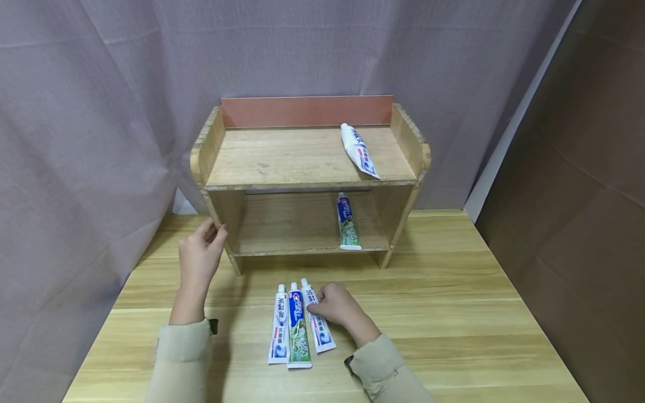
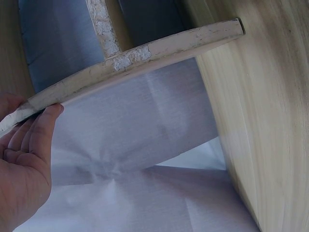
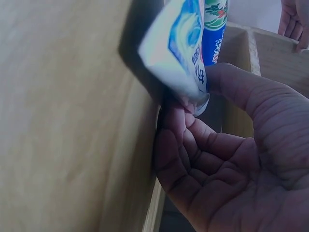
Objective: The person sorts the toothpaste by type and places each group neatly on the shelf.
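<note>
On the table, my right hand (image 1: 339, 305) pinches the rightmost of three toothpaste tubes, a white one (image 1: 320, 330), at its edge between thumb and fingers. In the right wrist view that white tube (image 3: 181, 46) shows close up above the fingers. Just left of it lie a blue-and-green toothpaste tube (image 1: 299, 330) and another white tube (image 1: 279, 330), caps toward the shelf. My left hand (image 1: 201, 254) grips the left side panel of the wooden shelf (image 1: 297, 252); in the left wrist view, thumb and fingers lie on either side of the panel (image 2: 159, 50).
A white toothpaste tube (image 1: 359, 151) lies at the right of the upper board, its end at the front edge. On the lower board, also right, lies a blue-and-green tube (image 1: 347, 221). Grey cloth (image 1: 302, 50) hangs behind; a brown panel (image 1: 579, 196) stands right.
</note>
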A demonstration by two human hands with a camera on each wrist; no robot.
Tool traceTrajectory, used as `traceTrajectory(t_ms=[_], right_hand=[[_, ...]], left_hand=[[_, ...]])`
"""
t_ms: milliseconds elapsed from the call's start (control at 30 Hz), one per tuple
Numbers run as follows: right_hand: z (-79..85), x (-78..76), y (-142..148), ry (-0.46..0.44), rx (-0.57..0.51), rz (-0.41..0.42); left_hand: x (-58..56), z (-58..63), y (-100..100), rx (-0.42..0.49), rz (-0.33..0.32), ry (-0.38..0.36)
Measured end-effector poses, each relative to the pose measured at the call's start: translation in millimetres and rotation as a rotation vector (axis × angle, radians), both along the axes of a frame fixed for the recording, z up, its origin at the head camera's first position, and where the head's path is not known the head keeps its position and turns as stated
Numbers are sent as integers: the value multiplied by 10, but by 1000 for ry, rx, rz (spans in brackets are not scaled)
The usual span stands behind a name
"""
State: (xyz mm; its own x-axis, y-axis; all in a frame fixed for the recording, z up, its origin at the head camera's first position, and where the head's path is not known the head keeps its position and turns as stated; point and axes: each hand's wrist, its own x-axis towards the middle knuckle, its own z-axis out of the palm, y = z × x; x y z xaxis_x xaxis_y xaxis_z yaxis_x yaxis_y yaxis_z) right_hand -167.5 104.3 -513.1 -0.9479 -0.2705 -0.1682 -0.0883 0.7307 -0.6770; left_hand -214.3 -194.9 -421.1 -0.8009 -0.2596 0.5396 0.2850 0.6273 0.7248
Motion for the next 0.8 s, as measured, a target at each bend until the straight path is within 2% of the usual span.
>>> traceTrajectory(t_ms=[167,467,800], right_hand=[[10,-1,7,9,-15,11],[8,8,14,-30,-36,-7],[5,19,16,-1,-26,-6]], left_hand=[[16,8,3,0,5,-12],[27,10,5,4,1,-19],[22,9,3,-2,0,-13]])
